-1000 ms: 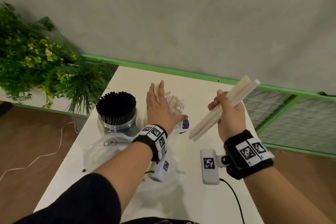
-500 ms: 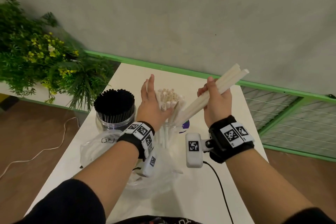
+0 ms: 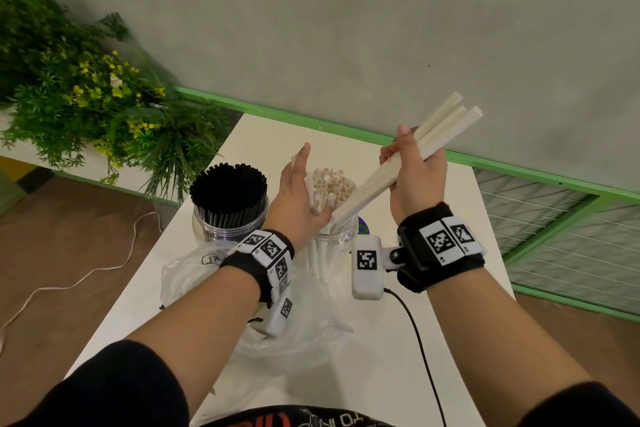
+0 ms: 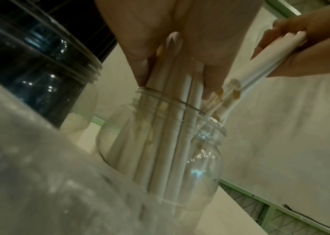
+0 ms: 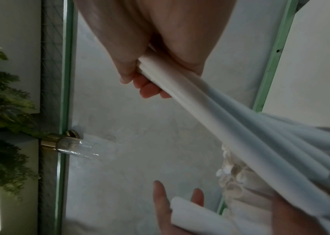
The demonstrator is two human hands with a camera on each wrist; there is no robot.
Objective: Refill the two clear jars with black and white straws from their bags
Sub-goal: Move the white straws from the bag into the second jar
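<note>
On the white bench [image 3: 433, 340] two clear jars stand side by side near the far edge. The left jar [image 3: 221, 222] is packed full of upright black straws [image 3: 228, 185]. The right jar [image 4: 160, 159] holds a cluster of white straws [image 3: 332, 189] standing on end, their open tops rising well above the rim. The left hand [image 3: 294, 204] rests against the left side of that cluster, its fingers [image 4: 140, 66] straight and close together, thumb on the near side, so the palm cups the straw tops without curling round them; the left wrist view shows the fingertips reaching down to just above the jar's threaded neck. The right hand [image 3: 412, 177] is raised to the right of the jar, its fingers [image 5: 150, 89] curled round a small bundle of white straws [image 3: 398, 166] and gripping it near the middle. The bundle is tilted, its upper end pointing far and right, its lower end meeting the tops of the straws in the jar beside the left thumb. Crumpled clear plastic bags [image 3: 194, 270] lie on the bench just near of the jars, under the left wrist. A leafy green plant [image 3: 79, 94] with small yellow flowers stands off the bench to the far left.
</note>
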